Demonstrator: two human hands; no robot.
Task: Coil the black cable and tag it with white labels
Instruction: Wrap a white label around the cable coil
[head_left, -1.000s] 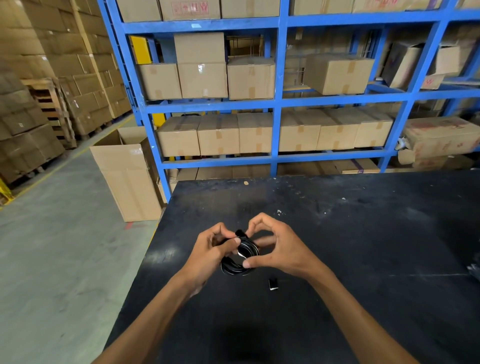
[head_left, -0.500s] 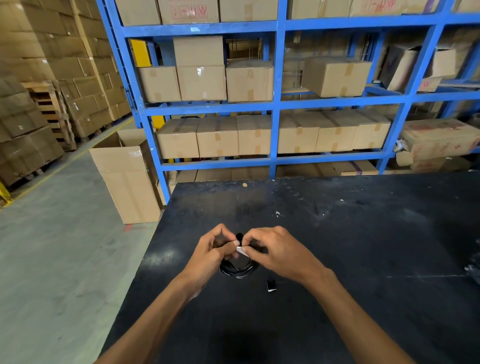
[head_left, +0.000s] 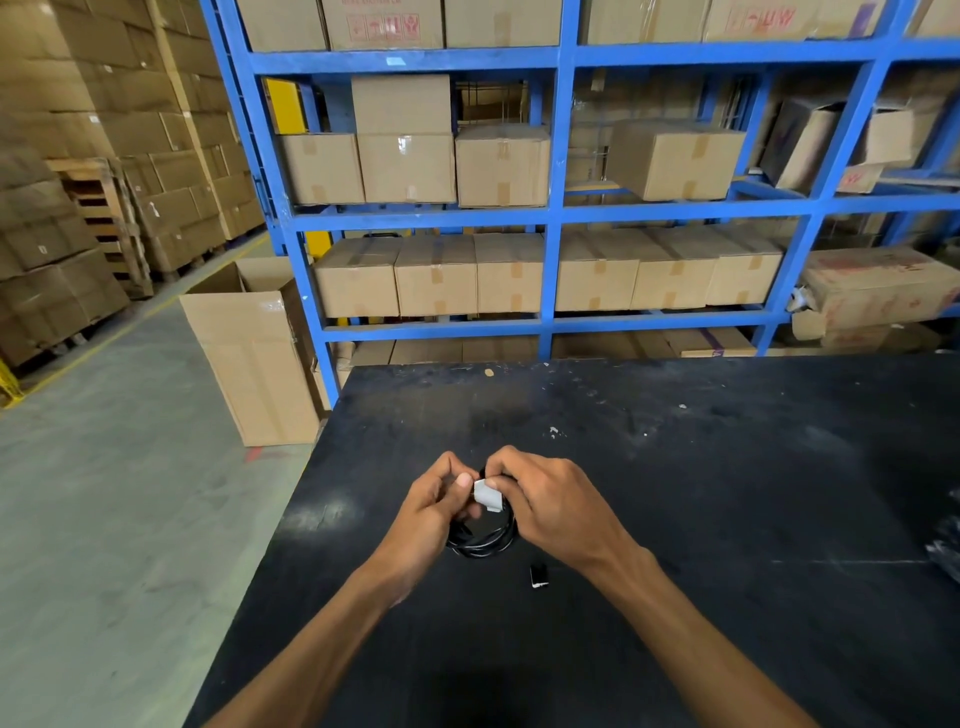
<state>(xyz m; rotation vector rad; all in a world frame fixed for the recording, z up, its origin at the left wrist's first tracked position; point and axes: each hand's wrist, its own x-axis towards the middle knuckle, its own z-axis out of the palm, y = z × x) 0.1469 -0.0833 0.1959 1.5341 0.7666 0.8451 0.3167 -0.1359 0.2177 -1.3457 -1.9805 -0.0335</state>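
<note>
A small coil of black cable (head_left: 480, 543) hangs between both hands just above the black table (head_left: 727, 493). My left hand (head_left: 434, 512) grips the coil's left side, thumb pointing at a white label (head_left: 487, 493) wrapped on the coil's top. My right hand (head_left: 550, 501) pinches that label and the cable under it with thumb and fingers. The coil's upper half is hidden by my fingers. A small black piece with a white edge (head_left: 538, 576) lies on the table just below my right wrist.
The table's left edge runs diagonally beside the concrete floor. An open cardboard box (head_left: 249, 358) stands on the floor at the far left corner. Blue shelving (head_left: 550, 213) full of cartons rises behind the table. Dark items (head_left: 948, 551) lie at the right edge.
My hands have closed together over the coil's top. The white label, barely showing a second ago, now sits wrapped on the cable between my fingertips.
</note>
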